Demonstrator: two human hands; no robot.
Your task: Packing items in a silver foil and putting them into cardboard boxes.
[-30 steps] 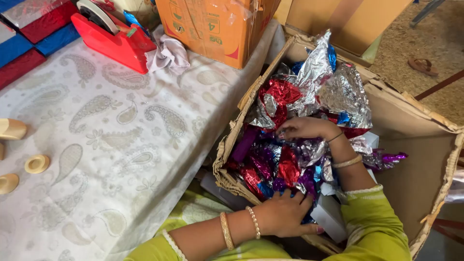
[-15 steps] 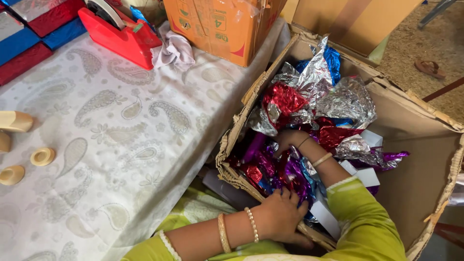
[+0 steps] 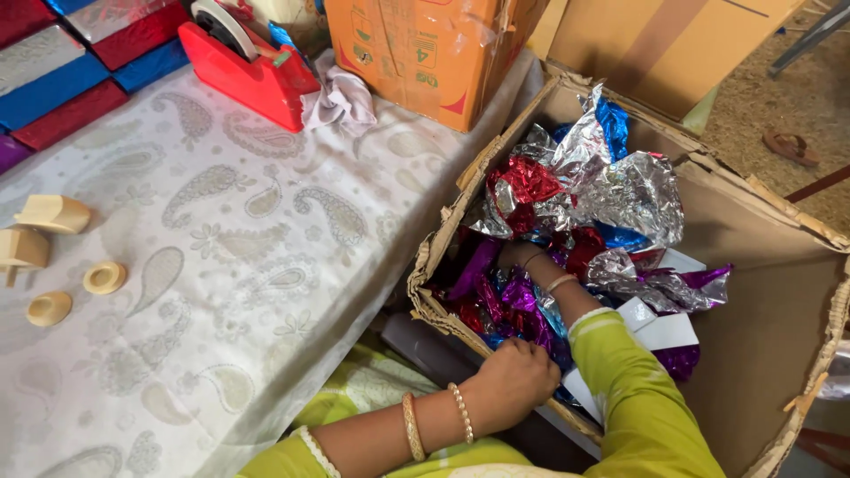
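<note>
The right hand (image 3: 518, 258) is buried to the wrist in the foil wrappers (image 3: 567, 204), so its grip cannot be told. The left hand (image 3: 516, 382) curls over the near rim of the box (image 3: 779, 292), fingers hooked on the torn cardboard edge. The foil pile lies ahead of and to the right of the left hand, heaped along the box's long axis, which runs away from the person, beside the table (image 3: 221, 265). The right hand is nearer the pile. A red tape dispenser (image 3: 252, 62) sits far left
</note>
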